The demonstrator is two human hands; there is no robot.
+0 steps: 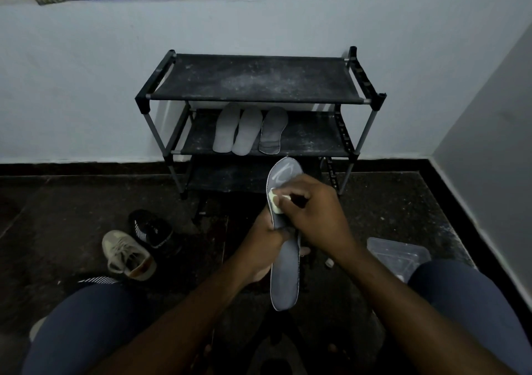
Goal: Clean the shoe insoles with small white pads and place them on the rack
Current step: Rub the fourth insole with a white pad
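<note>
Grey insole [285, 262], held in the air above the floor, just in front of the rack's [259, 98] lowest shelf; its long axis runs from the person toward the rack, with the far end at the rack, the near end between the knees and the fabric face upward; which end is the toe cannot be told. Left hand [263, 245] grips the insole at about mid-length, fingers curled round its left edge; right hand [315, 216] pinches a white pad [275, 202] in its fingertips and presses it on the far half, near the left edge. Three insoles [249, 131] lie side by side on the middle shelf, toward its left half, long axes front to back. A beige sneaker [128, 255] and a black shoe [151, 227] sit on the floor to the left; a clear container [398, 255] sits to the right. Judged light, thin and flexible; likely to droop if held by one end, so a mid-length grip with support beneath suits wiping; an edge grip suits placing.
</note>
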